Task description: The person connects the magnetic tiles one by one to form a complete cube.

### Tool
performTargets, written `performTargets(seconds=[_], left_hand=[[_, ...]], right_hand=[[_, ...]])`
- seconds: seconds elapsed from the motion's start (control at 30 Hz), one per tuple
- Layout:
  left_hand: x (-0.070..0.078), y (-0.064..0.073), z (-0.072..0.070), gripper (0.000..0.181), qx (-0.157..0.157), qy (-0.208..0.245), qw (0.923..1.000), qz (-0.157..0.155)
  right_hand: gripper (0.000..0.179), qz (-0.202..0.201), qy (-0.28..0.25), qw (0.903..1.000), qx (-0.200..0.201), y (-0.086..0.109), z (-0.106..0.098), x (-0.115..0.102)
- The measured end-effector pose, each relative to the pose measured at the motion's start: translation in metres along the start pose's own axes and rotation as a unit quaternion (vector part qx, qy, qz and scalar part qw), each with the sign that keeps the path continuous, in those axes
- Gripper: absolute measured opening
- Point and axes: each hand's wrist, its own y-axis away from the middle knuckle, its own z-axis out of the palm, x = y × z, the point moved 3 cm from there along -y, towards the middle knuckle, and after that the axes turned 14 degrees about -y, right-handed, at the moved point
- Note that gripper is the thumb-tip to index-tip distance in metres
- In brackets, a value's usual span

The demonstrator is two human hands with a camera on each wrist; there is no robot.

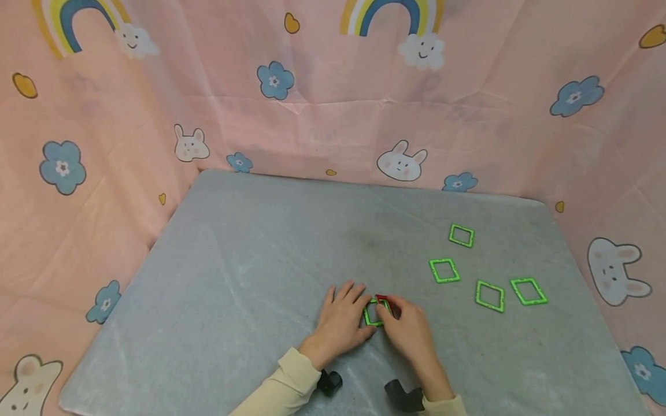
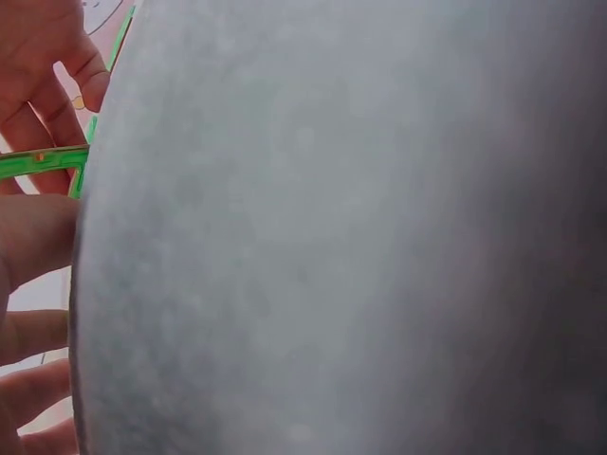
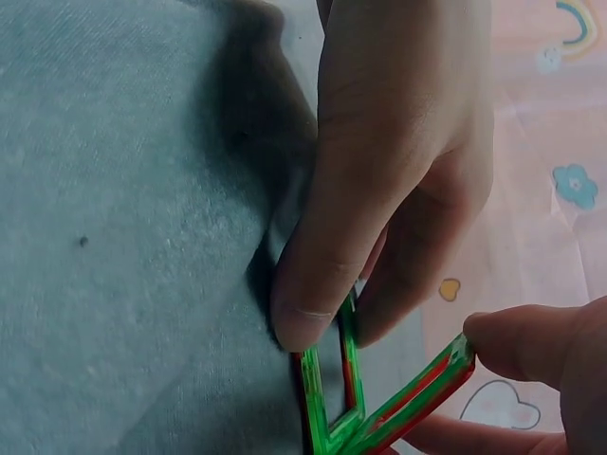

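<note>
Near the front middle of the mat, my left hand point(image 1: 338, 318) holds a green open-framed magnetic tile point(image 1: 372, 323) between thumb and index finger, its other fingers spread. My right hand point(image 1: 411, 330) pinches a second tile with red on it point(image 1: 382, 298) at the right side of the first. In the right wrist view, a tilted green and red tile point(image 3: 417, 398) meets the tile under my right fingers point(image 3: 308, 322) in a V, and my left thumb point(image 3: 522, 343) touches its raised corner. The left wrist view catches only a green tile edge point(image 2: 43, 161) beside the thumb.
Several green diamond-shaped tiles lie flat to the right, among them one at the back point(image 1: 462, 236) and one farthest right point(image 1: 528, 291). A grey mat point(image 1: 250, 260) covers the surface. Pink printed cloth point(image 1: 322, 127) hangs around its back and sides.
</note>
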Motion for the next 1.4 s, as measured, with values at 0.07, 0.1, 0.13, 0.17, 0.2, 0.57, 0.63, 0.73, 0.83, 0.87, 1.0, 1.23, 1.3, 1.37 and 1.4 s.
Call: performTargets(seconds=[0.07,0.1,0.13,0.17,0.2,0.57,0.63,0.73,0.83,0.87,1.0,1.23,1.3,1.37,1.4], left_hand=[[0.0,0.0,0.0,0.055,-0.002,0.003,1.0,0.002],[0.0,0.0,0.0,0.055,-0.003,0.005,1.0,0.002],[0.0,-0.001,-0.001,0.056,-0.004,0.009,1.0,0.002],[0.0,-0.001,-0.002,0.056,-0.003,0.015,0.9999,0.001],[0.0,-0.002,-0.003,0.057,-0.001,0.021,0.9998,0.0],[0.007,-0.024,-0.02,0.031,0.078,0.119,0.9822,0.122],[0.007,-0.026,-0.021,0.027,0.073,0.127,0.9811,0.127],[0.006,-0.027,-0.023,0.021,0.073,0.124,0.9823,0.12],[0.003,-0.026,-0.025,0.019,0.071,0.119,0.984,0.112],[0.001,-0.025,-0.025,0.019,0.07,0.12,0.9842,0.11],[-0.001,-0.023,-0.028,0.017,0.074,0.134,0.9826,0.106],[-0.004,-0.02,-0.03,0.014,0.084,0.13,0.9823,0.106],[-0.004,-0.02,-0.031,0.014,0.084,0.121,0.9835,0.105],[-0.004,-0.02,-0.032,0.012,0.087,0.116,0.9841,0.103],[-0.005,-0.02,-0.032,0.011,0.088,0.115,0.9844,0.101]], right_hand=[[0.042,-0.001,-0.006,1.0,0.002,0.0,-0.001,0.001],[0.042,-0.001,-0.009,1.0,0.002,0.001,-0.001,0.001],[0.041,-0.001,-0.012,0.9999,0.003,0.001,-0.002,0.001],[0.04,-0.002,-0.014,0.9999,0.003,0.001,-0.003,0.001],[0.04,-0.001,-0.017,0.9998,0.004,0.002,-0.003,0.001],[0.045,-0.026,-0.026,0.9992,-0.016,0.003,-0.007,0.006],[0.045,-0.038,-0.021,0.9989,-0.016,0.005,-0.009,0.009],[0.046,-0.031,-0.008,0.9995,-0.006,0.006,-0.023,0.015],[0.046,0.002,0.023,0.9994,0.027,0.005,-0.05,0.027],[0.046,0.01,0.033,0.9985,0.043,0.004,-0.06,0.033],[0.046,0.047,0.088,0.9893,0.107,0.001,-0.105,0.06],[0.044,0.066,0.157,0.9698,0.175,0.0,-0.158,0.104],[0.046,0.071,0.173,0.9662,0.177,-0.001,-0.169,0.111],[0.051,0.088,0.186,0.9638,0.169,-0.002,-0.178,0.117],[0.053,0.097,0.191,0.9626,0.166,-0.003,-0.181,0.12]])
